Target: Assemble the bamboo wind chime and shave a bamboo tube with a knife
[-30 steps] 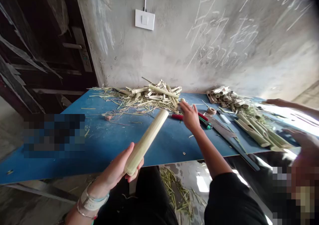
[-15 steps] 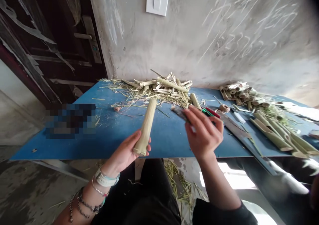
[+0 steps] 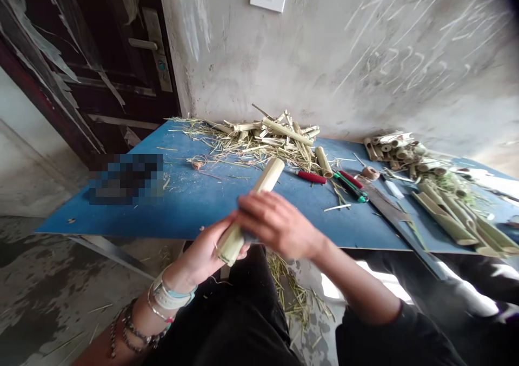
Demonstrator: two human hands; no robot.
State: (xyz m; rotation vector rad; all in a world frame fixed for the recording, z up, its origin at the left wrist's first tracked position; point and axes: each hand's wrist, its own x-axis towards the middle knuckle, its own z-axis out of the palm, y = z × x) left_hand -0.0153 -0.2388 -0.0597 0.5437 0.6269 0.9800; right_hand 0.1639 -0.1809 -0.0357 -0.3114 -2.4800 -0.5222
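1. The left hand [image 3: 207, 248] is partly closed, fingers curled around the tube [image 3: 268, 175] near its near end.
2. The right hand [image 3: 281, 225], blurred, lies bent across the tube's middle; a dark item under it is unclear.
3. The tube tilts over the surface [image 3: 194, 204] at its near edge.
4. Scraps [image 3: 284, 134] lie far; a red handle [image 3: 311, 177] lies right.

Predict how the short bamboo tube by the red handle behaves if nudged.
The short bamboo tube would probably roll if pushed sideways: it's rounded and lying down on the flat blue table. Leftward, the heap of stalks might stop it. Likely stiff too, given its straight, woody-looking wall.
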